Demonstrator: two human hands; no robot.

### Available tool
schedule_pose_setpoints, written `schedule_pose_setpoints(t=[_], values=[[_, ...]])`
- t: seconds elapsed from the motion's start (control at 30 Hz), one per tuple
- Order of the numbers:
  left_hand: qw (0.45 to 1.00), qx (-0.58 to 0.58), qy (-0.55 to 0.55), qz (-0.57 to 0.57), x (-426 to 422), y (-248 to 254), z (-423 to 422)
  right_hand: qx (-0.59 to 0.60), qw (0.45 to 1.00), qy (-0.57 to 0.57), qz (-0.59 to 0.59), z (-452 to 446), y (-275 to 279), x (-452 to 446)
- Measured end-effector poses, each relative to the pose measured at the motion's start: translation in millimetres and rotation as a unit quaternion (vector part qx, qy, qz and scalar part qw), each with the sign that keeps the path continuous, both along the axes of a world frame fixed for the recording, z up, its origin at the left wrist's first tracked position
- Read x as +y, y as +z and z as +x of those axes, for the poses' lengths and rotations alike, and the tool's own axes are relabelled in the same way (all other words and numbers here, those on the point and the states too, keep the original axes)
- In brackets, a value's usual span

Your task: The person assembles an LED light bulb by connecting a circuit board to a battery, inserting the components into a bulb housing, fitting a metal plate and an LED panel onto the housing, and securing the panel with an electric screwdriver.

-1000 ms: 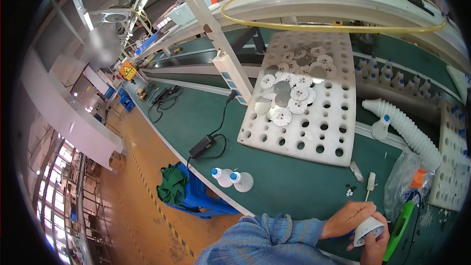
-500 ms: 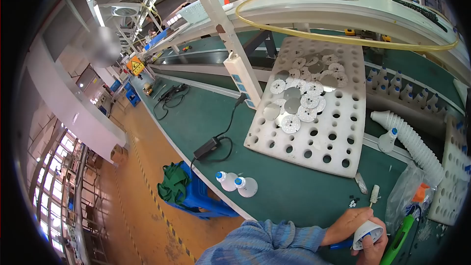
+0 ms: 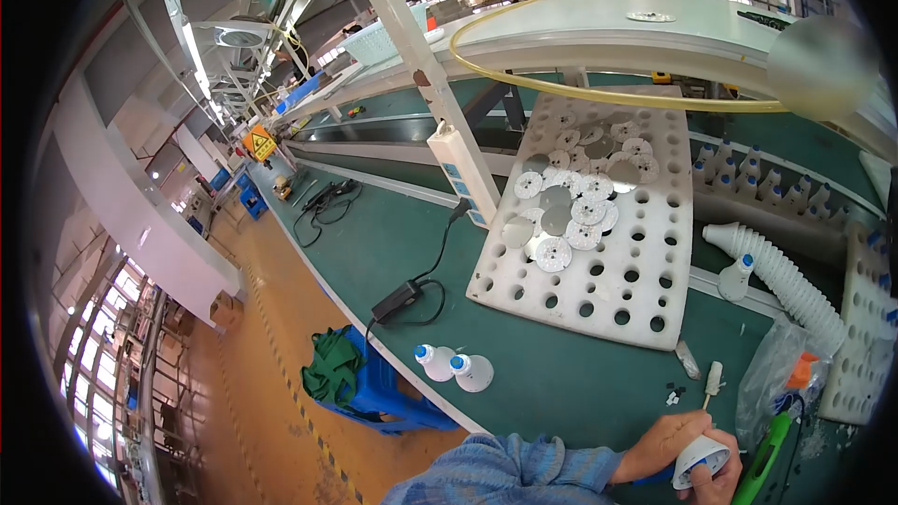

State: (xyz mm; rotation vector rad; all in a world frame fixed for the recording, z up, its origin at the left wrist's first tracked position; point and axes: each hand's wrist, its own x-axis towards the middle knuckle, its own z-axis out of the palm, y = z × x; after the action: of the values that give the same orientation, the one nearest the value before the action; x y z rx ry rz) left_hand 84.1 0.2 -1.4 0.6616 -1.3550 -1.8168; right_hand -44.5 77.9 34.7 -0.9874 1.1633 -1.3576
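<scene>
- The white cup [image 3: 700, 450] is being held on the near side of the foam board [image 3: 599, 297], towards its right, low over the bench [image 3: 552, 383].
- It is clamped by the left hand [image 3: 660, 446] around its back and side; the fingers there are partly hidden.
- The rim is gripped by the right hand [image 3: 720, 481], closed on the cup, with fingertips tucked into the tilted opening; a bit of blue is glimpsed inside, too small to make out.
- Between cup and board, a thin-stemmed tool with a white handle [image 3: 714, 378] is seen, its lower end by the left hand.
- Small black and white chips [image 3: 673, 395] are scattered just off the board's near right corner.
- Farther right of that corner, a clear bag [image 3: 760, 376] is spotted, and nearer the right hand, a green tool [image 3: 763, 460].
- Round discs [image 3: 553, 253] are piled, overlapping, on the board itself.
- Two blue-capped bottles [image 3: 474, 374] are stood side by side, off the board's near left corner.
- Left of the board, a black adapter [image 3: 397, 302] is laid with its cord.
</scene>
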Motion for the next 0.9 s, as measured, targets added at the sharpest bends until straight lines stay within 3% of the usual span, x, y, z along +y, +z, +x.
schedule_pose_setpoints(t=[0.3,0.4,0.5,0.63,0.67,0.7,0.77,0.83,0.9], values=[[1.0,0.002,0.018,-0.014,4,0,-2,0.011,0.999,0.015,0.04,-1,9,4],[0.999,0.003,0.036,-0.036,5,-5,-1,0.022,1.0,0.006,-0.017,3,6,0],[0.999,-0.025,0.021,-0.041,4,-5,3,0.03,0.999,0.013,0.002,2,10,-2],[0.998,-0.051,-0.001,0.044,8,-4,3,0.051,0.998,0.041,-0.001,-8,0,3],[0.995,-0.096,0.013,0.017,10,0,3,0.047,0.998,0.042,-0.001,-7,3,3],[0.96,-0.228,0.016,-0.164,7,12,6,0.047,0.998,0.046,-0.006,-3,2,5],[0.989,-0.117,0.067,-0.061,6,-6,4,0.071,0.995,0.038,-0.056,-8,-4,-2],[0.97,-0.159,0.076,-0.167,1,11,-1,0.075,0.992,0.067,-0.072,-10,-5,-1],[0.909,-0.237,0.078,-0.334,-6,14,0,0.059,0.992,0.097,-0.049,-14,-2,0]])
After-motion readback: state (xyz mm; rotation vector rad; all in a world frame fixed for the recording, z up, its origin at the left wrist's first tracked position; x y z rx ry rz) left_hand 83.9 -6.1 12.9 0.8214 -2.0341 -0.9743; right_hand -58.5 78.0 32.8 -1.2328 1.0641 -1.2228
